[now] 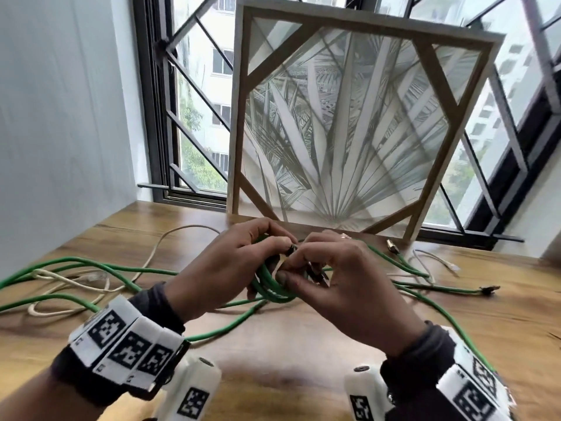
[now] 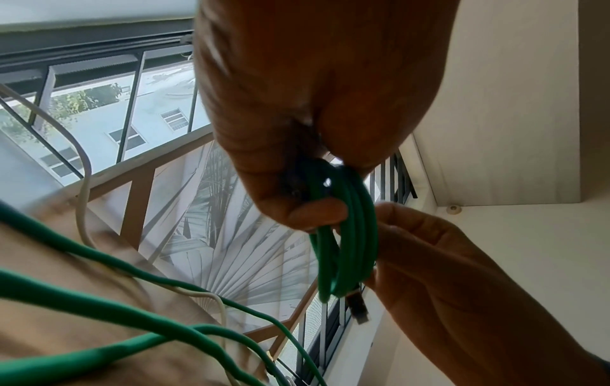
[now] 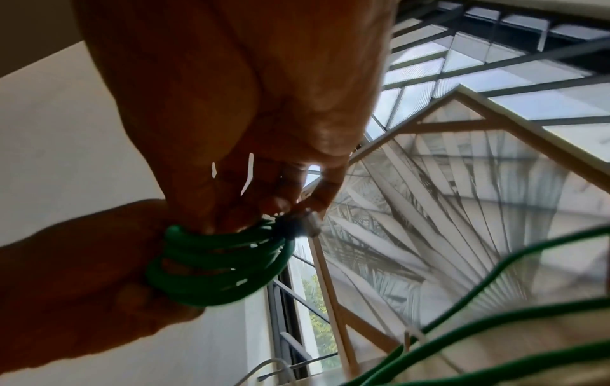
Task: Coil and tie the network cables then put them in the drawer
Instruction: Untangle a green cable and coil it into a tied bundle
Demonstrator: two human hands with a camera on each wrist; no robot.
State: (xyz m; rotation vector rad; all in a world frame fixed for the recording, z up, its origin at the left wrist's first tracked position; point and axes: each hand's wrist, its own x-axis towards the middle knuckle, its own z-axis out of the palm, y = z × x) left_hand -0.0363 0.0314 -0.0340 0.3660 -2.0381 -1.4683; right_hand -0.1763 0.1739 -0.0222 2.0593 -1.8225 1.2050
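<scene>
Above the wooden table (image 1: pixel 288 344), both hands meet at a small coil of green network cable (image 1: pixel 270 288). My left hand (image 1: pixel 258 247) grips the coil (image 2: pixel 346 235) in curled fingers. My right hand (image 1: pixel 306 259) pinches the cable's dark plug end (image 3: pixel 307 222) against the coil (image 3: pixel 224 263), with its thumb on the loops. The rest of the green cable (image 1: pixel 91 265) trails loose across the table to both sides. One loose green end with a plug (image 1: pixel 488 289) lies at the right. White cables lie at the left (image 1: pixel 73 279) and at the right (image 1: pixel 431 259).
A large framed palm-leaf picture (image 1: pixel 349 126) leans against the barred window (image 1: pixel 188 117) at the table's far edge. A white wall (image 1: pixel 60 117) closes the left side. A metal plug (image 1: pixel 392 246) lies near the frame's right foot.
</scene>
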